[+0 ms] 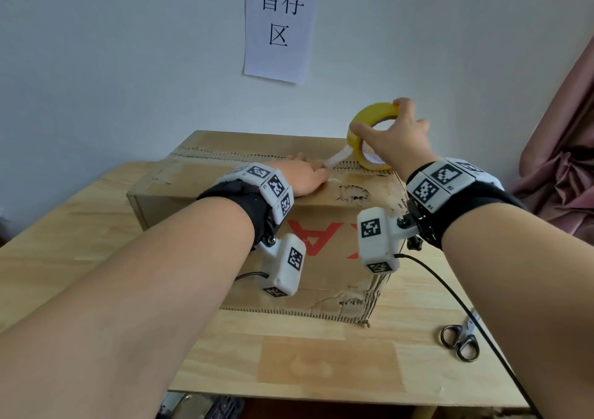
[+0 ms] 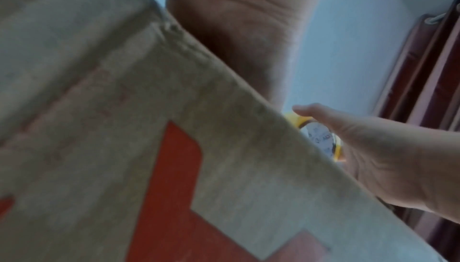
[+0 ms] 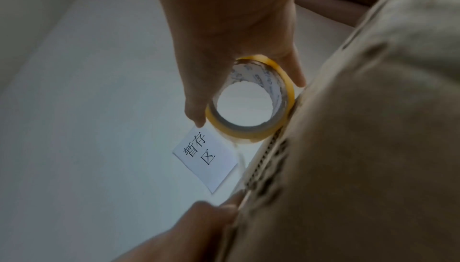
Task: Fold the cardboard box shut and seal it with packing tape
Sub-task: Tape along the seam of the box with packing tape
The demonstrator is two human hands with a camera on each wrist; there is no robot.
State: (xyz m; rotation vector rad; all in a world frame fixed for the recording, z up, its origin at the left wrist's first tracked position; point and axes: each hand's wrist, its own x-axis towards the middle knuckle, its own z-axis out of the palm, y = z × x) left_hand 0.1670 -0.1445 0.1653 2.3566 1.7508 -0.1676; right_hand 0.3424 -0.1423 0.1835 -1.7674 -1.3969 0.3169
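Note:
A worn cardboard box (image 1: 244, 174) with red print on its front stands on the wooden table, flaps folded down. My right hand (image 1: 390, 135) grips a yellow roll of packing tape (image 1: 363, 119) over the right end of the top seam; the roll (image 3: 251, 101) stands on edge against the box. A clear strip of tape (image 1: 336, 158) runs from the roll to my left hand (image 1: 302, 176), which lies flat on the box top with its fingers pressing the strip's end at the seam. From the left wrist view only the box front (image 2: 174, 148) and the roll (image 2: 321, 138) show.
Scissors (image 1: 459, 338) lie on the table (image 1: 321, 364) at the right, beside a black cable (image 1: 475, 325). A paper sign (image 1: 279, 23) hangs on the wall behind the box. A pink curtain (image 1: 565, 148) hangs at the far right.

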